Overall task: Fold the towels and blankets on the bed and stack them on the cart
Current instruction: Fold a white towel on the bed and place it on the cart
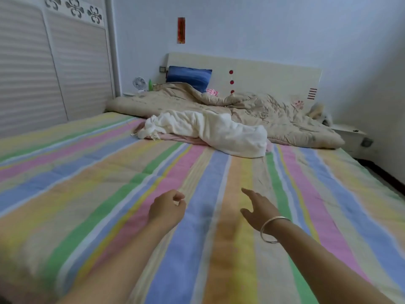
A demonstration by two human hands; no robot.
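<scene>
left hand (166, 209) loosely curled, right hand (259, 208) fingers apart, towel (210, 128) well beyond both.

A home bedroom: striped bed (87, 194), headboard (263, 77) (blue pillow (188, 77) propped), louvred wardrobe (54, 62).

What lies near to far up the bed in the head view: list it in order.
left hand and right hand over the striped sheet → white towel → beige quilt → blue pillow → headboard
</scene>
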